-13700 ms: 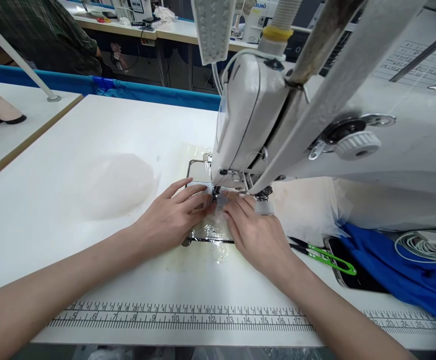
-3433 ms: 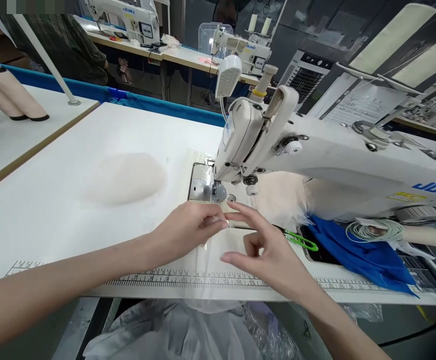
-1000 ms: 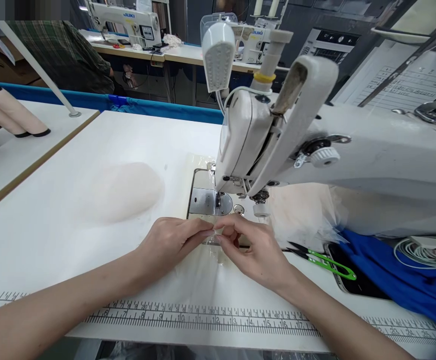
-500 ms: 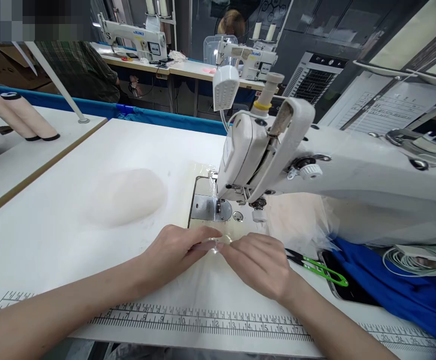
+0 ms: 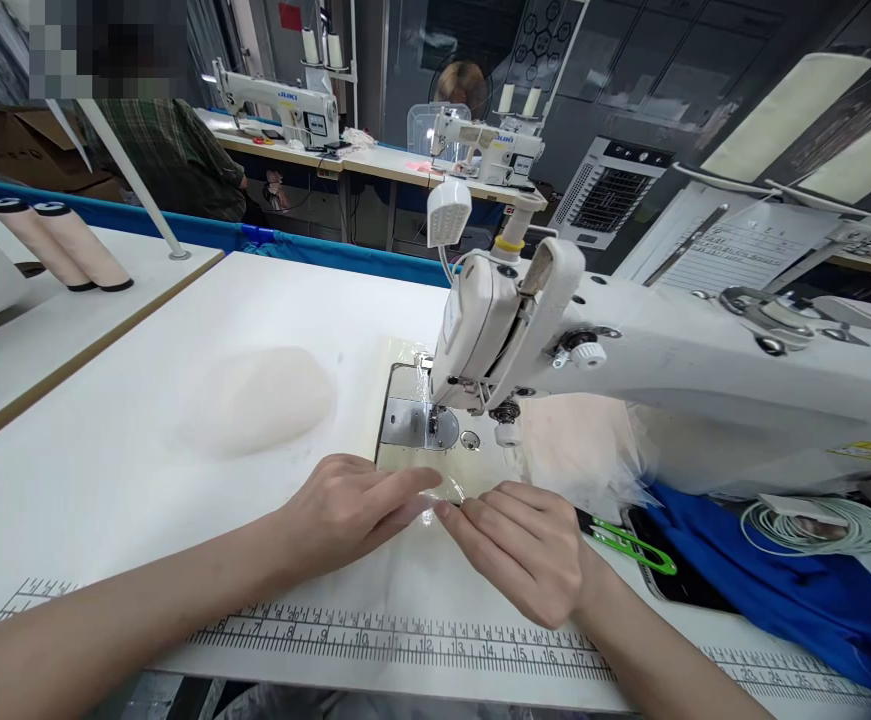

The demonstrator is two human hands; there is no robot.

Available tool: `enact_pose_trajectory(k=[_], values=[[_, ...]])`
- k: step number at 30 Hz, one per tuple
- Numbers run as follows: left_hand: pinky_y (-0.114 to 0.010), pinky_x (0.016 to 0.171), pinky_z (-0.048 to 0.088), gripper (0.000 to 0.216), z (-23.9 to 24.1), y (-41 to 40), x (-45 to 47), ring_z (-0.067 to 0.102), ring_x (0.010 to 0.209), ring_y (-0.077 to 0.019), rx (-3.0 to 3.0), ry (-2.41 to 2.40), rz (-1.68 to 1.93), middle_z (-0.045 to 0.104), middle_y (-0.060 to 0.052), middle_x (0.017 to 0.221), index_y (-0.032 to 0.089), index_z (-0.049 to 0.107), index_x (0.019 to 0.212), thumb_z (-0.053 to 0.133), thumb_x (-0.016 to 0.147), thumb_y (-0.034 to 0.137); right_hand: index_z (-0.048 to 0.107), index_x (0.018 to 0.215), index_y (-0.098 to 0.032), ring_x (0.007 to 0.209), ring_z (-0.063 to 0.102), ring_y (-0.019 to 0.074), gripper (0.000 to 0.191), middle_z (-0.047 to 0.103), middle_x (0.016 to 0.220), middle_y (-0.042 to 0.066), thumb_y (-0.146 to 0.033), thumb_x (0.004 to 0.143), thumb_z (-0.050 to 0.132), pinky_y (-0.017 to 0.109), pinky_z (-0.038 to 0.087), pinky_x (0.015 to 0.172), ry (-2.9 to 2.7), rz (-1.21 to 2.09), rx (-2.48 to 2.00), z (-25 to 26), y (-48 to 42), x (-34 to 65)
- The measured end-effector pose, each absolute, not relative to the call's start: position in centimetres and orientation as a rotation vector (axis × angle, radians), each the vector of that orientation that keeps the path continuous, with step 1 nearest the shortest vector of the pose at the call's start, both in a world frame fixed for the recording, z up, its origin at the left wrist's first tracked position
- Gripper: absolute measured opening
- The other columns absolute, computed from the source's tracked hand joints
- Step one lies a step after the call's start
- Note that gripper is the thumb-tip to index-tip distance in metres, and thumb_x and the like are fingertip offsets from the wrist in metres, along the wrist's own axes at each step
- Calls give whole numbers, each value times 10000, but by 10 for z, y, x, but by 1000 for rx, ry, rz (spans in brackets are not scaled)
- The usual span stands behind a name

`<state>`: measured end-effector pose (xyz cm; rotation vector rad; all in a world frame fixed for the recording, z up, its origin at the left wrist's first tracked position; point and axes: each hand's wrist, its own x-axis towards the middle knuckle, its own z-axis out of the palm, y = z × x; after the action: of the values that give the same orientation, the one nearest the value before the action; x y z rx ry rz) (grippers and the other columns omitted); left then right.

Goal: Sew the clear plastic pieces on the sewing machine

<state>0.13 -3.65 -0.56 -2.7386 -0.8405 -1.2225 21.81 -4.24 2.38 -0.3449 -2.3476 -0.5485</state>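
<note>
In front of the sewing machine's needle plate [image 5: 409, 422], my hands meet over the white table. My left hand [image 5: 364, 505] is closed, thumb and forefinger pinching a thin clear strip [image 5: 456, 488] that curves up in a small shiny loop. Opposite it, my right hand [image 5: 521, 545] is closed with its fingertips pinched on the same strip. The strip's exact form is hard to make out. Just right of my right hand lie green-handled thread snips [image 5: 634, 545], their blades partly hidden. The presser foot [image 5: 433, 420] stands beyond my fingers.
A pale cup-shaped piece [image 5: 277, 400] lies on the left. Sheer peach fabric [image 5: 577, 440] sits under the machine arm [image 5: 675, 350]. To the right are a phone [image 5: 694, 585], blue cloth [image 5: 795, 590] and coiled cord [image 5: 817, 525]. A printed ruler [image 5: 405, 645] runs along the front edge.
The view has shifted slightly. My hands stay together at the strip, with the fingertips slightly farther apart and more of the clear loop showing between them.
</note>
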Motion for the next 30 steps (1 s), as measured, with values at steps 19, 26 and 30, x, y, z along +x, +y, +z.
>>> enact_pose_trajectory(k=[19, 26, 30], values=[[-220, 457, 257, 164, -12, -29, 4, 453, 418, -105, -2969, -1531, -653, 543, 54, 485, 200, 617, 704, 545, 851, 195, 659, 750, -212, 517, 469, 83, 124, 562, 581, -60, -253, 860, 619, 209, 364, 501, -2065, 1002, -1375, 2, -21, 206], [-297, 609, 420, 279, -7, -28, 4, 616, 700, -179, -2718, -1279, -658, 675, -25, 860, 169, 548, 1107, 612, 840, 215, 679, 778, -237, 490, 476, 87, 103, 564, 560, -66, -247, 858, 614, 225, 346, 517, -2125, 697, -1477, -5, -16, 201], [-375, 813, 417, 128, -11, -33, 4, 596, 865, -190, -2552, -906, -704, 675, -44, 960, 157, 638, 953, 563, 870, 94, 683, 796, -229, 507, 507, 90, 112, 603, 591, -57, -250, 873, 604, 229, 350, 526, -2151, 614, -1441, -9, -15, 203]])
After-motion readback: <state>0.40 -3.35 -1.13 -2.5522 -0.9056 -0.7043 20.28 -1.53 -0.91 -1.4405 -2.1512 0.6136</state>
